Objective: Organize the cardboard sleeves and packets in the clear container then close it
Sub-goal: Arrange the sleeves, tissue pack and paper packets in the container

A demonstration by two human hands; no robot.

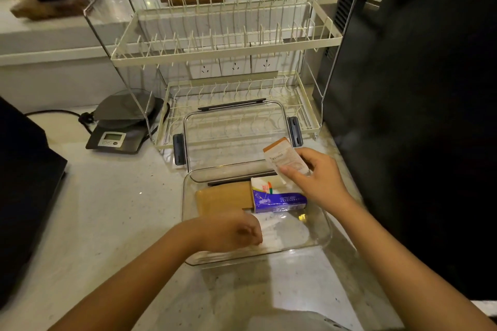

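Nearest, the left hand (231, 231) reaches over the clear container's (324, 226) near-left rim, fingers curled together over white packets (285, 231) on its floor; whether that grip pinches one cannot be told. The container sits open on the pale tabletop (113, 209), with bare room to its left. Further in lie a brown cardboard sleeve (223, 200) and a purple-and-white packet (279, 201), its print too small to read. Above the far-right corner, the right hand (317, 180) pinches an orange-and-white packet (285, 158); its lines of text are illegible. Behind, the clear lid (236, 129) leans against a cream dish rack (226, 43). A digital scale (118, 134) sits far left.
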